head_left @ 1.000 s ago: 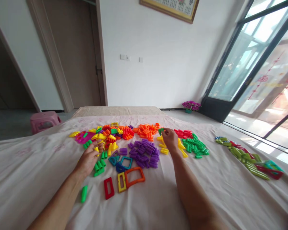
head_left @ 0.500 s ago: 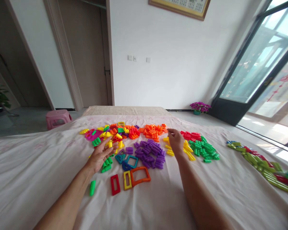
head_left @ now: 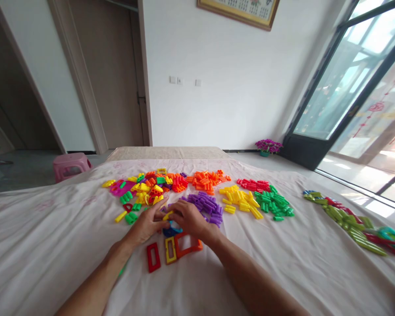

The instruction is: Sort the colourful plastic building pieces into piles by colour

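Observation:
My left hand [head_left: 149, 224] and my right hand [head_left: 190, 218] have come together above the middle of the cloth. Between their closed fingers shows a small yellow tube-shaped toy block [head_left: 167, 215], partly covered by the fingertips. Right under them is a blue frame piece [head_left: 173, 229], half hidden. Behind my right hand spreads a pile of purple tube blocks [head_left: 206, 203]. Nearer to me lie a red rectangular frame [head_left: 149, 258], a yellow frame [head_left: 167, 252] and an orange frame [head_left: 197, 247], the last two side by side.
A mixed heap of blocks [head_left: 144, 188] lies at the far left. Orange blocks [head_left: 206, 179], red blocks [head_left: 253, 184], yellow blocks [head_left: 239, 198] and green blocks [head_left: 274, 202] form separate piles. Long olive-green pieces [head_left: 352, 226] lie far right. A pink stool [head_left: 73, 164] stands beyond the cloth.
My right hand has moved left from beside the yellow pile to meet my left hand. My left hand has shifted slightly right and down. The view has turned a little to the right.

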A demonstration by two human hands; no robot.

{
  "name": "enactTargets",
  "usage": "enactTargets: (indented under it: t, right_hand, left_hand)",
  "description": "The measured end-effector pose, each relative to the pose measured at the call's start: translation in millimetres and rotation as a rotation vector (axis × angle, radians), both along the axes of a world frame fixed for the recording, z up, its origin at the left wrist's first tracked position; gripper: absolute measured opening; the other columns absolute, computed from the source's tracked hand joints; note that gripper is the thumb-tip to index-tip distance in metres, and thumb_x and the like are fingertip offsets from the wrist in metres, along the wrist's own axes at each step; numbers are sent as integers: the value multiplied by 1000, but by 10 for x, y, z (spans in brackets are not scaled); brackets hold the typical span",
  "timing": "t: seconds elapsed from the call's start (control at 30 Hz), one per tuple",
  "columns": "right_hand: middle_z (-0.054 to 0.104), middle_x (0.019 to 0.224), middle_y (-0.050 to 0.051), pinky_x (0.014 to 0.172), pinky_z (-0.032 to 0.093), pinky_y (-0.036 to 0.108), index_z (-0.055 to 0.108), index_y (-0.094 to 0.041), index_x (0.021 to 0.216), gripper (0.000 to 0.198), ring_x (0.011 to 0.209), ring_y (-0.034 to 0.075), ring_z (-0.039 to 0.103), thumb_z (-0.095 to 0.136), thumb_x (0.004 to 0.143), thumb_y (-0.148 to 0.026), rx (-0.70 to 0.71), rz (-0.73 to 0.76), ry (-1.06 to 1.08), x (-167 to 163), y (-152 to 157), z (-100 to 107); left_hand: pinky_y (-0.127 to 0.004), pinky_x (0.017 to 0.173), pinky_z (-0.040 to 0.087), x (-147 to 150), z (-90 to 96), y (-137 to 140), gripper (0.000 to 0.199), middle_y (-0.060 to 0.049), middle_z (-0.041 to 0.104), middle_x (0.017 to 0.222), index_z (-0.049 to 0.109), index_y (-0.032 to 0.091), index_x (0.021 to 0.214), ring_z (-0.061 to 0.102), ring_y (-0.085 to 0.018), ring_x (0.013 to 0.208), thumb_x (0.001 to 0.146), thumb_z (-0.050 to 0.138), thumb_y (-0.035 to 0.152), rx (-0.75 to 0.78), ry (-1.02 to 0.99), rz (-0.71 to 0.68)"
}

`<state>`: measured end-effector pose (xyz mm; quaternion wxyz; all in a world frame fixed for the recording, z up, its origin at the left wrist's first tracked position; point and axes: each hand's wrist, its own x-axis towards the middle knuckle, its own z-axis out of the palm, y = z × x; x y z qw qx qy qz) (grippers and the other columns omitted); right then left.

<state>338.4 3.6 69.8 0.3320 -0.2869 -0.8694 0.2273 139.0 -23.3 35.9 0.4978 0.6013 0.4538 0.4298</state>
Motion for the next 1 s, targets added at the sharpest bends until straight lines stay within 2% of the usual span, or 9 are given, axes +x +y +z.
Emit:
enactTargets:
  t: [0.1, 0.2, 0.37, 0.47, 0.57, 0.67, 0.77, 0.9, 1.0]
  right_hand:
    - [69, 91, 4, 76, 46, 31, 71, -21, 96, 15, 84, 20, 62, 58, 88, -20, 18, -190, 76, 250, 228, 101]
    - [68, 84, 3, 76, 44, 32, 72, -23, 84, 9, 80, 20, 59, 64, 81, -22, 15, -521, 166, 629, 506, 169]
    - [63, 70, 3, 74, 41, 29, 70, -21, 70, 4, 74, 18, 56, 68, 73, -19, -25, -883, 200, 1333, 796, 164]
    - [67, 81, 6, 77, 42, 31, 73, -20, 78, 7, 85, 21, 60, 67, 76, -24, -47, -1094, 36, 1641, 816, 163]
    - [69, 106, 10, 81, 44, 33, 73, -20, 100, 23, 99, 25, 62, 61, 84, -30, -85, -1190, -255, 1719, 797, 201]
    - [68, 113, 10, 81, 45, 32, 71, -20, 110, 28, 100, 23, 63, 53, 90, -29, -54, -1063, -317, 1481, 757, 235]
    - [70, 108, 8, 83, 47, 29, 72, -19, 106, 25, 94, 19, 64, 52, 91, -24, 7, -761, -225, 982, 629, 211]
    - [69, 113, 7, 90, 47, 28, 69, -20, 113, 27, 103, 19, 63, 53, 91, -21, 68, -300, -217, 241, 347, 115]
    - [64, 126, 7, 99, 44, 30, 62, -22, 127, 39, 115, 20, 59, 54, 89, -18, 89, -172, -283, -189, 242, 55]
  left_hand:
    - [-25, 52, 44, -173, 30, 62, 78, -8, 74, 92, 49, 17, 141, 66, -19, 67, 74, 73, 47, 54, 39, 154]
    - [-28, 63, 50, -477, -51, 136, 52, -8, 74, 90, 65, 16, 116, 68, -21, 75, 79, 64, 52, 163, 111, 463]
    - [-30, 71, 50, -824, -235, 166, 31, -5, 76, 91, 71, 23, 98, 69, -23, 82, 82, 56, 46, 206, 485, 782]
    - [-30, 75, 50, -832, -260, 181, 31, -5, 76, 96, 72, 23, 99, 68, -21, 82, 84, 53, 42, 236, 553, 838]
    - [-30, 80, 51, -826, -275, 224, 31, -6, 75, 101, 71, 21, 101, 68, -20, 85, 85, 50, 37, 257, 521, 899]
    - [-32, 85, 51, -872, -318, 271, 32, -7, 74, 107, 70, 20, 105, 68, -21, 93, 85, 49, 33, 265, 550, 935]
    - [-33, 88, 51, -925, -369, 299, 30, -6, 74, 109, 71, 21, 104, 67, -22, 99, 84, 49, 30, 261, 627, 913]
    - [-32, 84, 51, -939, -398, 314, 27, -5, 74, 104, 71, 22, 100, 67, -22, 95, 85, 49, 28, 234, 701, 825]
    - [-32, 82, 50, -911, -378, 314, 27, -6, 74, 102, 72, 21, 99, 67, -22, 93, 85, 50, 28, 273, 752, 795]
